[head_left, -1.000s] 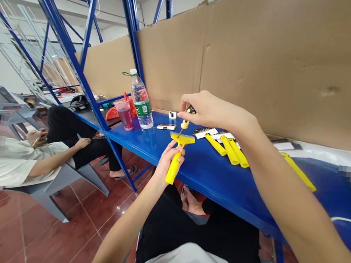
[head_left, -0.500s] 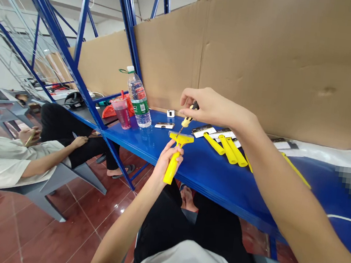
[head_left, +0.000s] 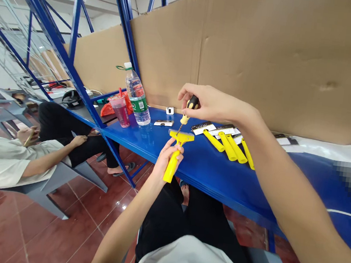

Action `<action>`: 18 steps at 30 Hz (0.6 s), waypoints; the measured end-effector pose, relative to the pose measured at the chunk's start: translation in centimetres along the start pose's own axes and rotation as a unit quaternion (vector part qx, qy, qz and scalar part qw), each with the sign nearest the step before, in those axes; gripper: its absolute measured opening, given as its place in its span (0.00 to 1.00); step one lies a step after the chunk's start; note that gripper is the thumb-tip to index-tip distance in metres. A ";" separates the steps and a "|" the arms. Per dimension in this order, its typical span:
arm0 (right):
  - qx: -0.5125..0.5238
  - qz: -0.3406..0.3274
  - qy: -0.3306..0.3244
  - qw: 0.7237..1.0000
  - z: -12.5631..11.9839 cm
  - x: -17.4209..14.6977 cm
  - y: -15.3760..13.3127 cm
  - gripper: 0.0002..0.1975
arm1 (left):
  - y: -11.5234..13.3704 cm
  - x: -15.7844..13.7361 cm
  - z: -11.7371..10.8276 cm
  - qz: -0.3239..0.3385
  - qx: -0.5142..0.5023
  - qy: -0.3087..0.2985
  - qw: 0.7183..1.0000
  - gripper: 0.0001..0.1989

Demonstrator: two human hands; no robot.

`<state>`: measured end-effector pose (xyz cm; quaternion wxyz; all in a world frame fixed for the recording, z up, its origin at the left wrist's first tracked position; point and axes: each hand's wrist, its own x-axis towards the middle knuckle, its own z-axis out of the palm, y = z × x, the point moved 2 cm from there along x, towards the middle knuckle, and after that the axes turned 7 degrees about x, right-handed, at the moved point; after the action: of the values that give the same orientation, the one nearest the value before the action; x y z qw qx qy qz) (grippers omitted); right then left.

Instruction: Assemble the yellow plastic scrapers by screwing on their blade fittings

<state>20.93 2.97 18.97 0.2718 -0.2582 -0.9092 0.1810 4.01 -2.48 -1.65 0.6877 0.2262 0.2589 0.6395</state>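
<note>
My left hand (head_left: 166,158) is wrapped round the handle of a yellow scraper (head_left: 170,171), its wide head up. A screwdriver (head_left: 184,119) with a black and cream handle stands nearly upright, its tip at the scraper's head. My right hand (head_left: 200,101) holds the screwdriver's handle from above with thumb and fingers. Whether the tip sits in a screw is too small to tell. Several yellow handles (head_left: 227,146) lie on the blue table (head_left: 203,169) to the right, beside black-and-white packets (head_left: 203,127).
A large water bottle (head_left: 139,101) and a cup with a red straw (head_left: 121,111) stand at the table's left end. Small white pieces (head_left: 163,123) lie behind my hands. A cardboard sheet (head_left: 252,51) walls the back. Another person (head_left: 41,153) sits at the left.
My right hand's fingers have shifted round the screwdriver, and more of its black handle shows. The scraper stays in my left hand, nearly in place. The view has tilted slightly.
</note>
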 end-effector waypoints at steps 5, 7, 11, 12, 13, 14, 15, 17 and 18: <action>-0.031 0.011 0.019 0.999 0.0 0.2 -0.3 0.13 | -0.1 0.0 0.1 0.001 0.010 -0.001 1.000 0.38; -0.028 0.011 0.020 0.999 0.2 0.3 -0.5 0.11 | -0.1 0.0 0.0 0.002 0.009 -0.003 1.000 0.37; 0.001 -0.002 -0.024 1.000 0.5 0.4 -1.0 0.15 | -0.1 0.1 0.0 -0.004 -0.002 -0.008 1.000 0.36; 0.002 -0.006 -0.030 1.000 0.4 0.4 -1.1 0.16 | -0.1 0.1 0.0 -0.006 -0.003 -0.008 1.000 0.36; -0.002 -0.010 -0.036 0.999 0.4 0.3 -1.1 0.17 | 0.0 0.1 0.1 -0.007 -0.004 -0.006 1.000 0.36; -0.009 -0.013 -0.040 0.999 0.3 0.2 -1.2 0.16 | 0.0 0.1 0.1 -0.007 -0.006 -0.004 1.000 0.36; -0.022 -0.011 -0.043 0.999 0.1 0.1 -1.2 0.13 | 0.1 0.1 0.1 -0.007 -0.008 -0.002 1.000 0.35; -0.051 0.021 -0.040 0.998 -0.1 -0.1 -1.0 0.11 | 0.1 0.1 0.0 -0.005 -0.012 0.000 1.000 0.34; -0.062 0.049 -0.037 0.996 -0.2 -0.2 -1.0 0.14 | 0.0 0.1 0.0 -0.003 -0.012 0.000 1.000 0.33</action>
<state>20.83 2.10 19.49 0.2122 -0.3119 -0.9144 0.1470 3.95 -2.36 -1.65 0.6921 0.2170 0.2520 0.6406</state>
